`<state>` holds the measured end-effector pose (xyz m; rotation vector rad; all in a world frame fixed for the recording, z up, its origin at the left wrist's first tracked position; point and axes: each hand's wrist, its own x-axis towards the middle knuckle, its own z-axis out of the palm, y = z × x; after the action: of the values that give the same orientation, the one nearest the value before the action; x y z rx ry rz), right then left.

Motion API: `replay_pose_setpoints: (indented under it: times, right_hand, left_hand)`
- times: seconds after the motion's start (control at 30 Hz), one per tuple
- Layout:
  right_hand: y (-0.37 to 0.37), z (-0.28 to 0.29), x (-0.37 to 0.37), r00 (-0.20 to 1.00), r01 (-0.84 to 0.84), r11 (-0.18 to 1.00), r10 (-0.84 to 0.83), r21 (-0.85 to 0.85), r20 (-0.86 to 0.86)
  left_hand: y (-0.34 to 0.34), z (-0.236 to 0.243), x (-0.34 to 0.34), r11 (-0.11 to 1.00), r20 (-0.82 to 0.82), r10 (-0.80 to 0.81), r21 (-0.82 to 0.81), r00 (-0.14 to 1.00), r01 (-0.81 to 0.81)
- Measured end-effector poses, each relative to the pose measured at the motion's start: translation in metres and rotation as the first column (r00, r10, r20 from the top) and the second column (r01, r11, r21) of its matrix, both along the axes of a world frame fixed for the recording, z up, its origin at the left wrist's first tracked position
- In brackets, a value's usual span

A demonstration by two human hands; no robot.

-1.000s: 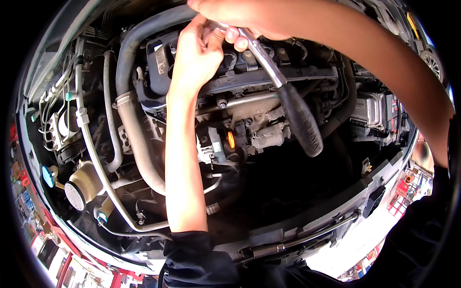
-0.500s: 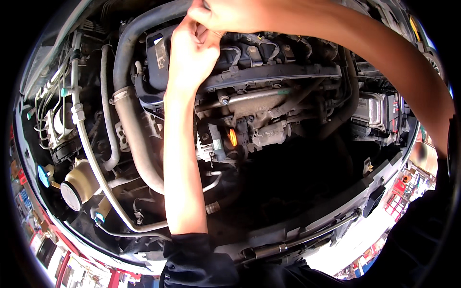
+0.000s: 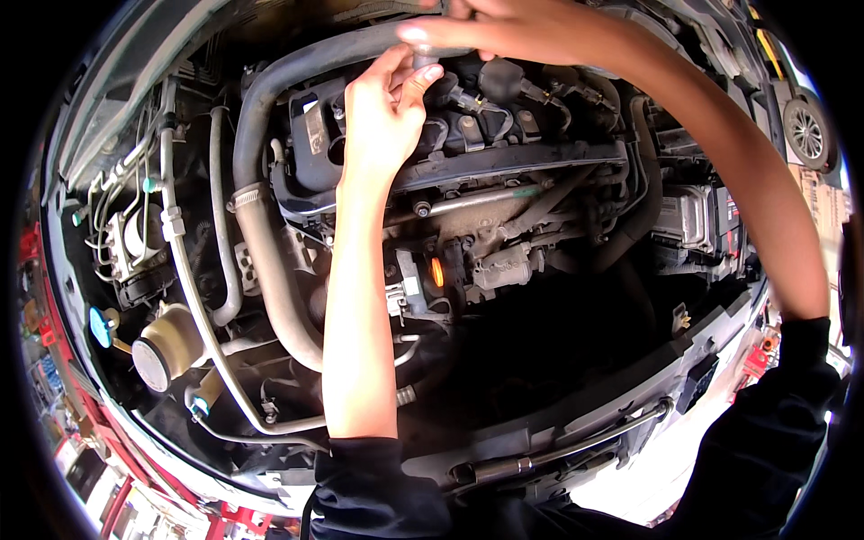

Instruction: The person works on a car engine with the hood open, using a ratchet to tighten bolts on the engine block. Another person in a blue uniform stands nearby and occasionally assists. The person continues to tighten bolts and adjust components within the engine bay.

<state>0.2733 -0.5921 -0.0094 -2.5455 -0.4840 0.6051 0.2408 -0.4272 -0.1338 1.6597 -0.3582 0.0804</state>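
My left hand (image 3: pixel 387 103) reaches up over the engine cover (image 3: pixel 310 148), thumb and fingertips pinched around a small grey cylindrical piece (image 3: pixel 425 59). What this piece belongs to is hidden by the hands. Just above it hovers my right hand (image 3: pixel 463 31), thumb stretched out to the left and fingers apart, partly cut off by the upper edge. To the right of the left hand, black ignition coils (image 3: pixel 502 81) with wired connectors sit in a row on top of the engine.
A thick dark hose (image 3: pixel 256 117) curves around the engine's left side. Farther left is a fluid reservoir (image 3: pixel 167 346) with a round cap. A long-handled ratchet wrench (image 3: pixel 540 459) lies along the front edge. A metal-cased module (image 3: pixel 688 216) sits at the right.
My hands have drawn slightly apart, showing the grey piece in the left fingers. The right thumb has stretched out. The whole view has shifted, with the engine bay slightly farther right.
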Motion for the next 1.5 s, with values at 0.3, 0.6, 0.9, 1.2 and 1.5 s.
replay_pose_setpoints:
  times: [0.3, 0.6, 0.9, 1.2, 1.5]
  right_hand:
    - [-0.074, -0.032, -0.014, 0.933, -0.145, 0.974, 0.193, -0.174, 0.302]
    - [-0.08, -0.039, -0.019, 0.897, -0.101, 0.986, 0.149, -0.136, 0.415]
    - [-0.089, -0.029, -0.009, 0.854, -0.027, 0.98, 0.125, -0.198, 0.505]
    - [-0.088, -0.037, -0.027, 0.862, 0.136, 0.963, 0.001, -0.235, 0.507]
    - [-0.073, -0.032, -0.068, 0.849, 0.283, 0.93, -0.13, -0.233, 0.512]
  left_hand:
    - [-0.004, 0.014, -0.007, 0.995, -0.136, -0.067, -0.079, 0.989, 0.056]
    - [-0.058, 0.106, 0.039, 0.512, -0.116, 0.237, 0.858, 0.965, -0.022]
    - [-0.048, 0.08, 0.043, 0.456, 0.011, 0.128, 0.887, 0.992, -0.069]
    - [-0.048, 0.077, 0.045, 0.432, 0.119, 0.025, 0.894, 0.993, -0.118]
    - [-0.037, 0.071, 0.056, 0.555, 0.023, -0.152, 0.83, 0.988, 0.066]
